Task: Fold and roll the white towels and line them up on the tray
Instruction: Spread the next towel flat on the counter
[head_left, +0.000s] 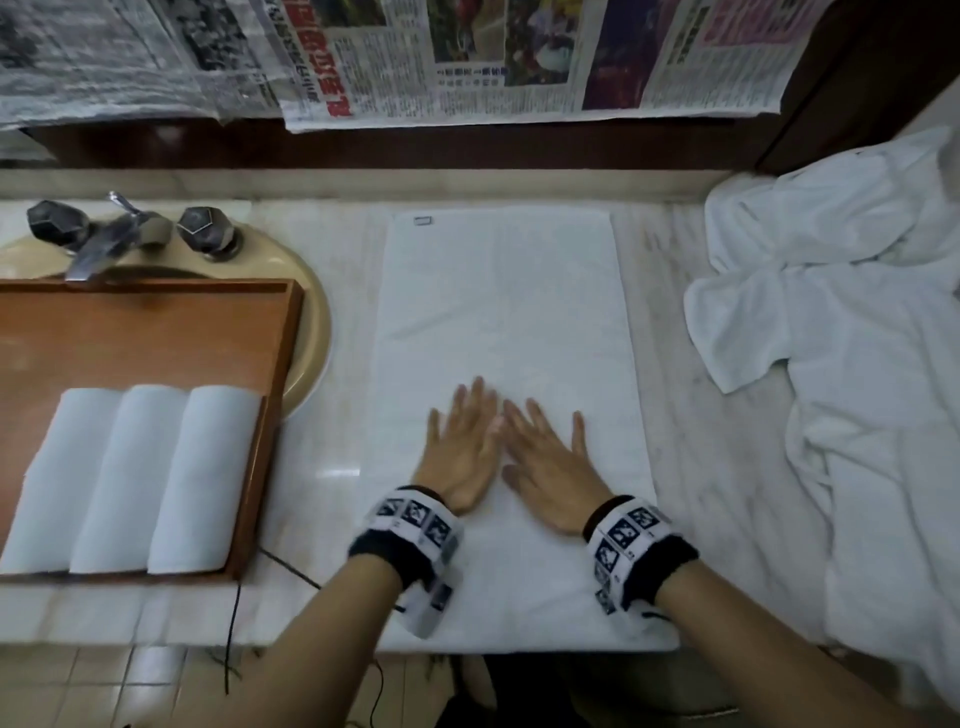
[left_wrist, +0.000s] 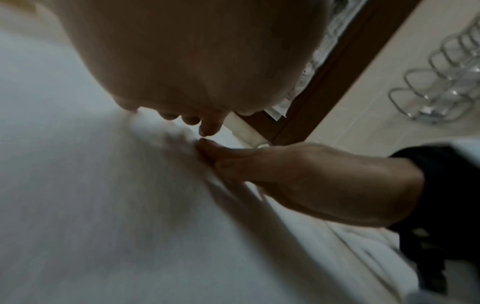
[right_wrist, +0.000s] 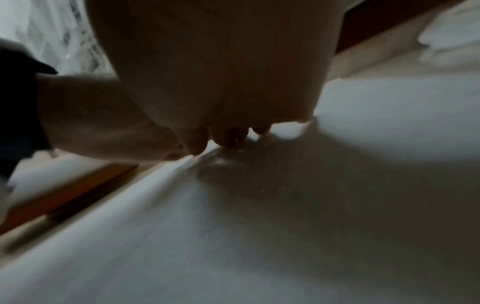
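Both hands, left hand (head_left: 457, 447) and right hand (head_left: 550, 467), lie spread, fingers straight, on the flat towel (head_left: 498, 291).

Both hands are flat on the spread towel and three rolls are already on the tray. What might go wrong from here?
1. The flat towel reaches the near counter edge; smoothing strokes from the left hand and right hand might drag it off.
2. The loose towel pile lies close on the right; a corner might get caught in the fold.
3. The three rolled towels fill the tray's near right corner; squeezing in a fourth may loosen them.
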